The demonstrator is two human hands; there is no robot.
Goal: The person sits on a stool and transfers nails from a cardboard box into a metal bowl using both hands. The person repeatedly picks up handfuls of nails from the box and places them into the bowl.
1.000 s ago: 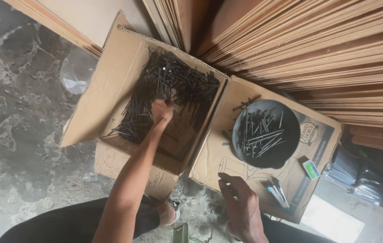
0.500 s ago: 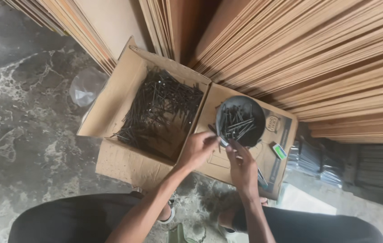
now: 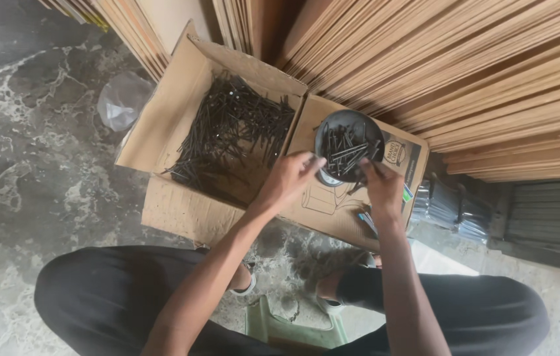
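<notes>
1. Left hand (image 3: 285,179): arm reaches forward from lower centre, forearm bare. The fingers are curled and pinched together at the near-left rim of the black bowl (image 3: 349,146). It seems to grip something thin and dark at the fingertips, but I cannot tell for sure that it is a nail.

2. Right hand (image 3: 380,188): arm comes up from lower right, wrist straight. The fingers are bent, their tips at the near-right rim of the bowl. Whether they clasp the rim or only touch it I cannot tell.

3. Both hands sit close together, one on each side of the near edge of the bowl, well above the knees.

4. The bowl is round, dark and shallow. It rests on the flattened cardboard flap (image 3: 333,198) to the right of the box. Inside it is a loose scatter of black nails (image 3: 346,148), lying crosswise.

5. Cardboard box (image 3: 181,211): open, flaps spread, standing on the mottled stone floor (image 3: 29,198). It holds a large heap of long black nails (image 3: 227,138), banked toward the far and left walls, with bare cardboard showing at the near right corner.

6. Around it: stacked plywood sheets (image 3: 477,72) lean behind the box and bowl; a crumpled clear plastic bag (image 3: 122,102) lies left of the box; a green stool (image 3: 286,326) shows between the legs.
</notes>
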